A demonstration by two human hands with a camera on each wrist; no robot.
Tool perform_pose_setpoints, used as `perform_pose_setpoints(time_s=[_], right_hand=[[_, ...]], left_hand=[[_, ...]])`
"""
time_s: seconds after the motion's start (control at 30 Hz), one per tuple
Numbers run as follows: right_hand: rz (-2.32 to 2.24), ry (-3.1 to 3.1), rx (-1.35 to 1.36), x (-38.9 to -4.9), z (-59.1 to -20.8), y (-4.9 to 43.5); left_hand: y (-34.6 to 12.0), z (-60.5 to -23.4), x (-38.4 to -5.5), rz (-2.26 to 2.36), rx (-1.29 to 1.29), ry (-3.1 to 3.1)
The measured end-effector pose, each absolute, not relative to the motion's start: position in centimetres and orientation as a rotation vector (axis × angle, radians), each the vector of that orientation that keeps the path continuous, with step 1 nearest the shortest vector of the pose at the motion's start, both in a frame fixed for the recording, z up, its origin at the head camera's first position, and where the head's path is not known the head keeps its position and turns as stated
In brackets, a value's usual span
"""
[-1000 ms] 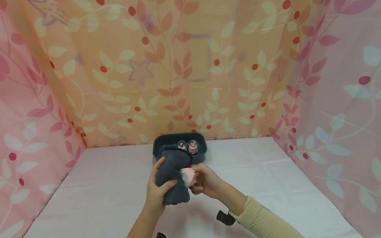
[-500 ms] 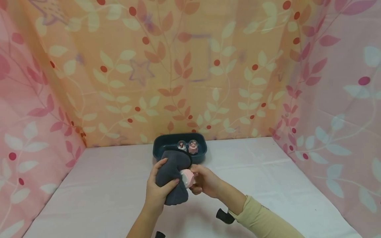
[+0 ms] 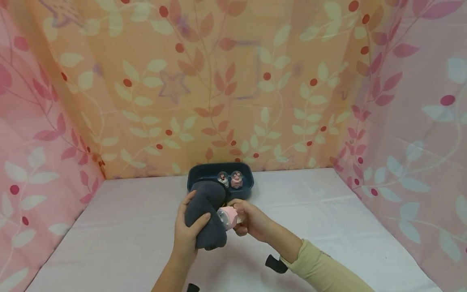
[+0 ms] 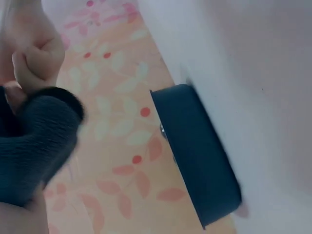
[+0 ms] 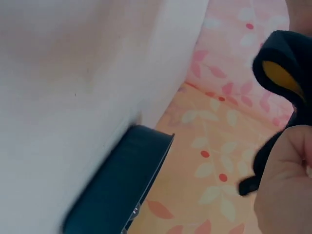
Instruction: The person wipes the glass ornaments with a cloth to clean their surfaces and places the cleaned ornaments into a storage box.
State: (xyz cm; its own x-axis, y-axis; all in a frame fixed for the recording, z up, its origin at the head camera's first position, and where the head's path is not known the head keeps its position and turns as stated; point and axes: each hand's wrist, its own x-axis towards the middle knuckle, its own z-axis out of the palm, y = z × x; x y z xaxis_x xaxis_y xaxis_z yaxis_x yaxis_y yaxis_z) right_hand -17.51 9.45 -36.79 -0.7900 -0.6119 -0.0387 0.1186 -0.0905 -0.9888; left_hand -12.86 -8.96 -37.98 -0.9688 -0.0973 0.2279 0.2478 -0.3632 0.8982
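Observation:
In the head view my left hand (image 3: 187,231) grips a bunched dark grey soft cloth (image 3: 207,213), its thumb across the front. My right hand (image 3: 253,221) pinches a small snow globe (image 3: 230,216) by its clear dome. The globe's pink base points left, its pale underside right at the cloth's edge. Up close in the left wrist view, the cloth (image 4: 44,131) looks fuzzy with a dark rim. A looped fold of cloth (image 5: 280,58) shows a yellow inside in the right wrist view, above the curled right hand (image 5: 287,183); the globe is mostly hidden there.
Behind the hands a dark blue tray (image 3: 198,167) stands on the white-covered table (image 3: 127,235). It holds a pink-based snow globe (image 3: 236,181) and a white-based snow globe (image 3: 223,178). A curved black piece (image 3: 276,264) juts out beside the right sleeve. Patterned curtains (image 3: 219,101) surround the table.
My left hand and the cloth have shifted left and slightly up. The globe's base has turned so more of its underside shows. My right hand has stayed almost in place.

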Motion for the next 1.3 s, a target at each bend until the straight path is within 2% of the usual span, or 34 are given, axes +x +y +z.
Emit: perform_pose_setpoints(time_s=[0.3, 0.57, 0.83, 1.07, 1.3], right_hand=[[-1.944, 1.703, -0.442, -17.5, -36.6, 9.0], [-1.923, 1.837, -0.483, -18.1, -36.6, 9.4], [-2.053, 1.728, -0.547, -18.5, -37.1, 9.9], [-1.943, 1.777, -0.746, -18.6, -37.5, 10.4], [-1.967, 1.631, -0.629, -18.3, -36.9, 10.3]], left_hand=[[-8.3, -38.3, -12.5, -2.339, -0.239, -1.742], [-8.5, -38.8, -12.9, -2.446, -0.16, -1.598], [-8.1, -38.6, -13.0, -2.477, -0.23, -1.647], [-8.0, -38.7, -13.1, -2.473, -0.119, -1.616], [-8.2, -39.0, -13.5, -2.46, -0.039, -1.551]])
